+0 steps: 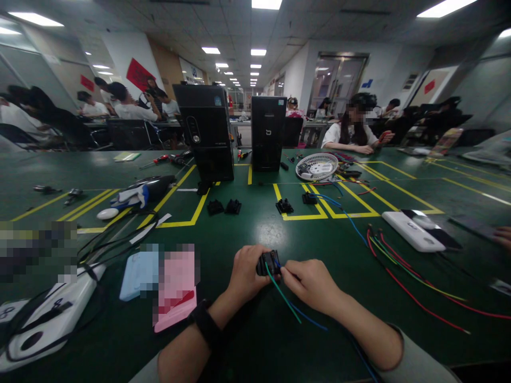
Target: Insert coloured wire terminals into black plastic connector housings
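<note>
My left hand [248,271], wearing a black wristband, grips a small black terminal block [270,263] above the near middle of the table. A green wire [284,298] runs out of the block toward me. A blue wire [309,317] comes from the block's right side and hangs beside the green one. The closed fingertips of my right hand [309,282] are at that side, pinching the blue wire close to the block; the exact contact is partly hidden. Farther back lie similar black blocks [232,206], one of them [309,198] with blue wires attached.
Two black computer towers [266,135] stand across the green table. A white basket [317,167] holds small parts. Red, yellow and green wires [403,271] lie to the right, near a white device [413,231]. Blue and pink items [175,292] lie left. A person [355,127] sits opposite.
</note>
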